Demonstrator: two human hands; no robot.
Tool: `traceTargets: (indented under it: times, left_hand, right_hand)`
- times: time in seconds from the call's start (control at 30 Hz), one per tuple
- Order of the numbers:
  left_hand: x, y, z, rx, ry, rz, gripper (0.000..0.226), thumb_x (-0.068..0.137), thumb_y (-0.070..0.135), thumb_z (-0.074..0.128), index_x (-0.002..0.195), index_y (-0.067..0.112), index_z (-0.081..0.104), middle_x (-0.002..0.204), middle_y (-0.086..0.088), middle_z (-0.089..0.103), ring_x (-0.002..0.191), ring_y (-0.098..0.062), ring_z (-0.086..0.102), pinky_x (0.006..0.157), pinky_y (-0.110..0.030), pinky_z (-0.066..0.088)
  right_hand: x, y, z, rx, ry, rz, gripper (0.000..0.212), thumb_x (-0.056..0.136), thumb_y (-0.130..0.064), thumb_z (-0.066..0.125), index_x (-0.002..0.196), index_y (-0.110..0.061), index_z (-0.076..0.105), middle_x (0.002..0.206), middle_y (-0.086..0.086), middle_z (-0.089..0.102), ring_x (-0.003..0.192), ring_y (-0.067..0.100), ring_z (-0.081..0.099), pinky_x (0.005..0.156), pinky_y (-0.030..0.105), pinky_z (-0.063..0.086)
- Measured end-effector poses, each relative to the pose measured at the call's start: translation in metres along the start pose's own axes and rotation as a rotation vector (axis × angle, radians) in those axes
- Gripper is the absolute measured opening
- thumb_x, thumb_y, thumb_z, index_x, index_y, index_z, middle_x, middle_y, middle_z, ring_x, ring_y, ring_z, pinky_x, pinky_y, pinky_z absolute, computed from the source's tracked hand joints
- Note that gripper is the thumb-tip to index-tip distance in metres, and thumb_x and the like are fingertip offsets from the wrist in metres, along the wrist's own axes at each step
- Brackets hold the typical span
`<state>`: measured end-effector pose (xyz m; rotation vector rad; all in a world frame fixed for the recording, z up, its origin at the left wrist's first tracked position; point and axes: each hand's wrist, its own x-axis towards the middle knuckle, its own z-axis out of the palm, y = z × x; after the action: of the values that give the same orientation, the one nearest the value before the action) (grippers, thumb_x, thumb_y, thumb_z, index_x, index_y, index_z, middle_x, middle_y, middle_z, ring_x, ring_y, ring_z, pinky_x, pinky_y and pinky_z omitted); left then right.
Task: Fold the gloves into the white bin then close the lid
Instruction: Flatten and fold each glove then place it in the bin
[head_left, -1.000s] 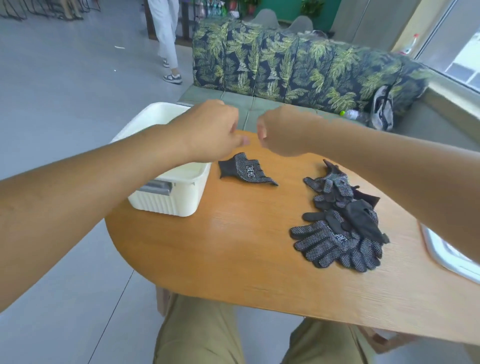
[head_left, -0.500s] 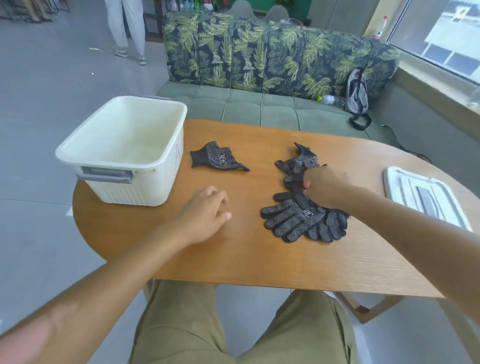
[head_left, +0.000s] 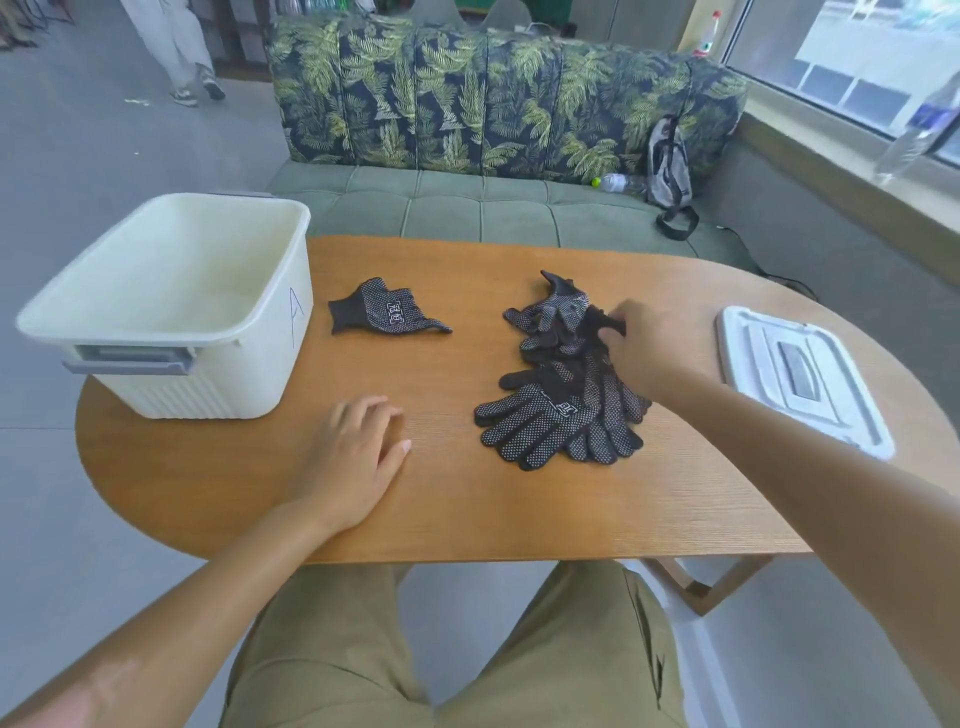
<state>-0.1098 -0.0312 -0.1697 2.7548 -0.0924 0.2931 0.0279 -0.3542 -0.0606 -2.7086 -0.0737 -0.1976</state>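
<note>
Gloves: pile (head_left: 563, 384) lies centre-right on the wooden table (head_left: 519, 509), black w/ white grip dots; one folded glove (head_left: 387, 313) sits apart, between the pile and the white bin (head_left: 171, 306). Bin is open, nothing seen inside; lid (head_left: 800, 374) lies flat at the table's right edge, well apart from the bin.

Change: a sec ago both hands were raised, fisted, over the folded glove near the bin. Now the left hand (head_left: 358, 457) rests flat on the table, fingers relaxed, holding nothing. Right hand (head_left: 641, 345) is on the far part of the pile, fingers curled into the fabric — appears to pinch one glove; exact hold partly hidden by the hand.

Assessment: first glove folded but not yet binned; next glove being picked. Task early; approx. all gloves outstanding, lid step pending.

Markings: hand-drawn "A" on the bin's right wall. White logo patch on glove backs, lettering too small to read. No other legible text.
</note>
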Motion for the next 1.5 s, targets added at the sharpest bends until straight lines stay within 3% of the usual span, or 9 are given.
traceTargets:
  times: [0.13,0.23,0.37,0.47,0.63,1.03,1.33,1.4,1.5]
  left_hand:
    - [0.0,-0.001,-0.001,-0.022,-0.007,-0.005,0.041,0.098,0.045,0.051,0.133,0.024,0.054,0.144,0.004,0.047,0.133,-0.018,0.038,0.111,-0.036,0.036]
    - [0.002,-0.006,-0.006,-0.096,-0.025,0.005,0.037,0.099,0.041,0.054,0.132,0.023,0.055,0.143,0.006,0.046,0.134,-0.014,0.036,0.11,-0.028,0.031]
    - [0.0,-0.022,-0.019,-0.111,-0.061,0.018,0.037,0.1,0.041,0.052,0.134,0.026,0.051,0.145,0.012,0.04,0.133,-0.007,0.038,0.104,-0.024,0.035]
    - [-0.003,-0.037,-0.026,-0.073,-0.075,0.031,0.041,0.1,0.044,0.05,0.137,0.028,0.048,0.148,0.012,0.037,0.137,-0.007,0.036,0.108,-0.026,0.034]
    - [-0.007,-0.058,-0.026,-0.049,-0.014,0.015,0.049,0.099,0.05,0.048,0.142,0.028,0.048,0.152,0.01,0.039,0.142,-0.008,0.032,0.117,-0.031,0.03]
    - [-0.009,-0.057,-0.025,-0.051,0.045,-0.002,0.048,0.097,0.05,0.051,0.14,0.029,0.051,0.149,0.014,0.042,0.141,-0.004,0.034,0.115,-0.031,0.036]
    - [-0.009,-0.056,-0.026,-0.114,0.068,-0.042,0.043,0.099,0.037,0.053,0.139,0.022,0.051,0.147,0.011,0.046,0.139,-0.005,0.038,0.115,-0.023,0.029]
    - [-0.009,-0.056,-0.027,-0.155,0.084,-0.057,0.04,0.1,0.028,0.052,0.139,0.02,0.05,0.141,0.006,0.052,0.132,-0.01,0.046,0.111,-0.024,0.034]
    - [-0.009,-0.057,-0.026,-0.208,0.11,-0.084,0.038,0.102,0.02,0.047,0.139,0.017,0.05,0.136,0.001,0.054,0.126,-0.015,0.05,0.107,-0.029,0.039]
  right_hand:
    - [0.006,-0.026,-0.023,0.219,-0.001,-0.049,0.019,0.103,-0.02,0.034,0.117,-0.022,0.047,0.097,0.006,0.057,0.069,0.022,0.055,0.053,0.03,0.042]
    - [0.008,-0.047,-0.028,0.306,-0.011,-0.061,0.025,0.104,-0.022,0.03,0.122,-0.017,0.046,0.095,0.005,0.055,0.068,0.017,0.049,0.052,0.029,0.037]
    - [0.004,-0.07,-0.019,0.398,-0.143,-0.088,0.051,0.087,-0.05,0.066,0.124,-0.021,0.047,0.101,-0.006,0.057,0.086,0.012,0.057,0.073,0.032,0.05]
    - [0.003,-0.082,-0.007,0.32,-0.189,-0.147,0.062,0.082,-0.039,0.076,0.131,-0.02,0.043,0.112,-0.004,0.055,0.093,0.015,0.057,0.078,0.032,0.051]
    - [0.014,-0.112,0.013,0.263,-0.209,-0.211,0.02,0.099,-0.035,0.054,0.11,-0.018,0.049,0.081,-0.004,0.054,0.065,0.01,0.05,0.052,0.024,0.035]
    - [0.063,-0.183,0.01,0.069,-0.356,-0.223,0.044,0.105,-0.047,0.029,0.094,-0.008,0.047,0.069,0.003,0.04,0.056,0.018,0.04,0.049,0.031,0.029]
    - [0.011,-0.204,0.022,-0.087,-0.229,-0.588,0.029,0.104,-0.038,0.04,0.098,-0.015,0.057,0.081,0.002,0.057,0.075,0.024,0.054,0.057,0.032,0.036]
    - [-0.029,-0.192,0.041,-0.175,-0.31,-0.701,0.028,0.099,-0.046,0.044,0.104,-0.021,0.057,0.1,0.0,0.06,0.091,0.024,0.058,0.067,0.034,0.044]
    - [-0.087,-0.173,0.063,-0.338,-0.494,-0.824,0.056,0.092,-0.069,0.036,0.118,-0.024,0.055,0.109,-0.004,0.059,0.1,0.02,0.056,0.073,0.036,0.046]
